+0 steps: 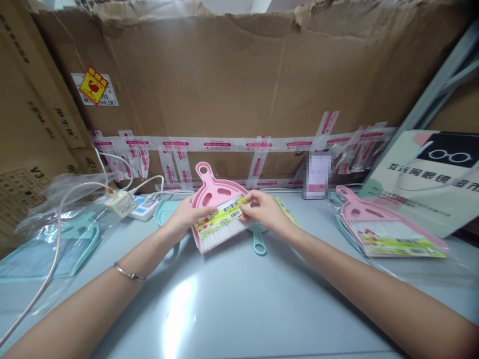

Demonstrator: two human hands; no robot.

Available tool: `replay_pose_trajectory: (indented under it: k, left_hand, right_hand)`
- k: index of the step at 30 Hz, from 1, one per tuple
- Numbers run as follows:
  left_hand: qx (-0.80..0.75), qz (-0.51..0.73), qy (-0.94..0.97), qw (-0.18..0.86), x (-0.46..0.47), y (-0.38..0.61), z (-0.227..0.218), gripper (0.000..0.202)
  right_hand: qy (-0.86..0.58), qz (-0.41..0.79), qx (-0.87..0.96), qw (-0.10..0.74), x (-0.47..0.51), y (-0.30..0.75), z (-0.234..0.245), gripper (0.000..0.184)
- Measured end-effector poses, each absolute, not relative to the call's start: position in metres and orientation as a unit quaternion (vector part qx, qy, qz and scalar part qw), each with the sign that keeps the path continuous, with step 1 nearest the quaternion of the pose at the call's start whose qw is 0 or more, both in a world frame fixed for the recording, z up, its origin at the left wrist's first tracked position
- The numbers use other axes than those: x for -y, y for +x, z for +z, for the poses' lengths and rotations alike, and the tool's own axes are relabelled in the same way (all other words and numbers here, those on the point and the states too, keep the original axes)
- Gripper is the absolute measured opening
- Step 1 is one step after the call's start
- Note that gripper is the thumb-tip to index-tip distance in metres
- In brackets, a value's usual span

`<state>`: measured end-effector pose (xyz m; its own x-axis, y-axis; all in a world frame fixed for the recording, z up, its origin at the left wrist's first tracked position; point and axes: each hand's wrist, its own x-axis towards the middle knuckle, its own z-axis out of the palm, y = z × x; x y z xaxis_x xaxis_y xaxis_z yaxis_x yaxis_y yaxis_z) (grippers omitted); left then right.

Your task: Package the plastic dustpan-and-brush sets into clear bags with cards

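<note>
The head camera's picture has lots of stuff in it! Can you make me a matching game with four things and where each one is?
Things:
1. Pink plastic dustpan-and-brush set nearest the middle
2. Thin silver metal bracelet
3. Red-and-yellow diamond-shaped sticker
4. Teal plastic dustpan at the far left

Places:
A. On the big brown cardboard sheet at the back
B. Covered by clear thin plastic
C. Between the left hand and the right hand
D. Around the left wrist

Right pairs: 1-C, 2-D, 3-A, 4-B
</note>
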<state>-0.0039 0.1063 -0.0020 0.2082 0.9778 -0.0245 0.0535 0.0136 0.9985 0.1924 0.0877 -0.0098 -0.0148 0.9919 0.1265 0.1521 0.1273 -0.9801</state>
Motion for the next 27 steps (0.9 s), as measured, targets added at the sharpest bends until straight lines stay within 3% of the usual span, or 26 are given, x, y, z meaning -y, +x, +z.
replay_pose_trajectory:
  k: [6, 11, 13, 16, 20, 27]
  left_hand:
    - [-0.467, 0.434, 0.575, 0.513, -0.109, -0.005, -0.005, 0.035]
    - [-0.481, 0.460, 0.557, 0.498, -0.108, -0.007, -0.001, 0.038]
    - [-0.472, 0.475, 0.547, 0.503, -0.107, -0.006, 0.001, 0.043]
    - [-0.447, 0.496, 0.539, 0.513, -0.104, -0.003, 0.004, 0.046]
    - [-0.425, 0.506, 0.544, 0.517, -0.094, 0.004, 0.006, 0.043]
    - [-0.395, 0.512, 0.575, 0.501, -0.078, 0.016, 0.001, 0.039]
  right_hand:
    - [-0.477, 0.417, 0.584, 0.507, -0.081, 0.195, -0.010, 0.022]
    - [-0.423, 0.257, 0.480, 0.724, -0.061, 0.187, -0.018, 0.037]
    - [-0.432, 0.281, 0.395, 0.761, -0.053, 0.181, -0.021, 0.044]
    - [-0.428, 0.436, 0.279, 0.741, -0.047, 0.172, -0.020, 0.050]
    - [-0.319, 0.651, 0.278, 0.630, -0.046, 0.165, -0.014, 0.041]
    - [-0.330, 0.644, 0.230, 0.651, -0.044, 0.160, -0.013, 0.035]
